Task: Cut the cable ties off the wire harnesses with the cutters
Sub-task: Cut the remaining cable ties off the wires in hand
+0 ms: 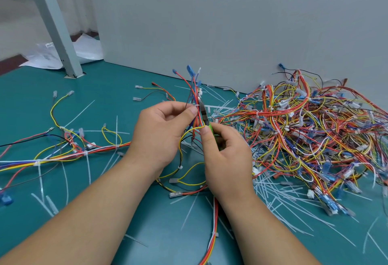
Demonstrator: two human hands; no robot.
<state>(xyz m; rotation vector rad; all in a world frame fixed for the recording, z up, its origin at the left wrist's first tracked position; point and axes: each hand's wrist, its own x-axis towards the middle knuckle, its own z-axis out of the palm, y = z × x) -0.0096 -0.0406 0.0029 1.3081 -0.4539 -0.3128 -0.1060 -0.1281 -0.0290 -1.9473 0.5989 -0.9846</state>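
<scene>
1. Fingers (188,113) of the left hand (161,132) pinch the harness (194,88) just below a white tie (197,105), thumb on the near side. They hold the bundle upright above the mat (130,212).
2. Curled round the green handles of the cutters (204,113), the right hand (227,157) lays its thumb along the top. The steel tips point up and sit at that tie. Whether the blades are apart or closed is too small to tell.
3. Thin and loose, the harness wires look light and limp. They would likely flop and splay unless held close to the cut. The best hold is probably where the left hand has it, right beside the tie, where the wires are bound tightest. Blue terminals fan out at the top.
4. Snug round the wires, the tie looks like thin, stiff nylon. The insulation is probably soft, so a blade pushed in too deep could nick it. Only the strap should go between the blades.
5. Below the hands, the harness trails across the mat toward the person.
6. Farther out, a second harness (63,155) lies at the left with ties on it. A tangled pile (315,128) sits at the right against the wall (231,23). Cut ties (273,191) are strewn between.
</scene>
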